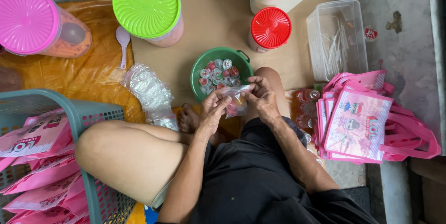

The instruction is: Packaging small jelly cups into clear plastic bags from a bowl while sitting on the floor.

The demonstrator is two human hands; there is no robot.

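Observation:
I sit cross-legged on the floor and hold a small clear plastic bag (237,102) with a few small sealed cups inside. My left hand (213,108) grips its left side. My right hand (261,96) pinches its top right edge. Just beyond my hands stands a green bowl (199,66) filled with several small foil-lidded jelly cups (219,71).
A pile of clear bags (149,90) lies left of the bowl. Jars with pink (28,18), green (147,3) and red (270,27) lids stand behind. A clear box of straws (337,38) and stacked pink bags (358,122) are right. A teal basket (93,117) holds more pink bags at left.

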